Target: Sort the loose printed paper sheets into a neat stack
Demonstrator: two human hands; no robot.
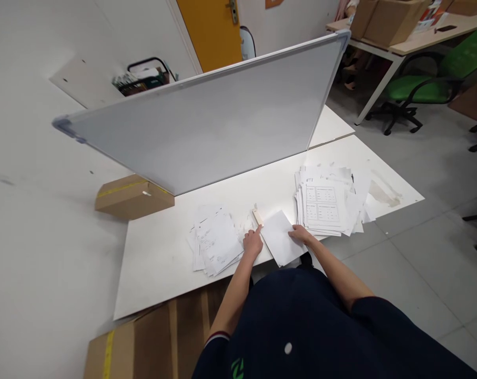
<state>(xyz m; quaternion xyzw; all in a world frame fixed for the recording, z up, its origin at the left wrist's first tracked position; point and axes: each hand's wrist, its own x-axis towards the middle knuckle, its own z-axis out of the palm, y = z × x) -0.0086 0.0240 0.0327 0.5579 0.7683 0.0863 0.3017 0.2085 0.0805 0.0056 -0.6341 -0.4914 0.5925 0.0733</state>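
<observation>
A blank white sheet (280,237) lies on the white table (163,252) in front of me. My left hand (253,243) rests at the sheet's left edge, fingers curled, its fingertip by a small beige block (257,216). My right hand (300,233) presses on the sheet's right edge with bent fingers. A stack of printed pages (328,202) sits to the right. A looser pile of printed sheets (215,241) lies to the left.
A large whiteboard (206,116) stands tilted on the table's far side. A cardboard box (131,196) sits at the left, more cardboard (155,342) below the table edge. A green chair (431,84) and a desk with boxes (384,21) stand at the far right.
</observation>
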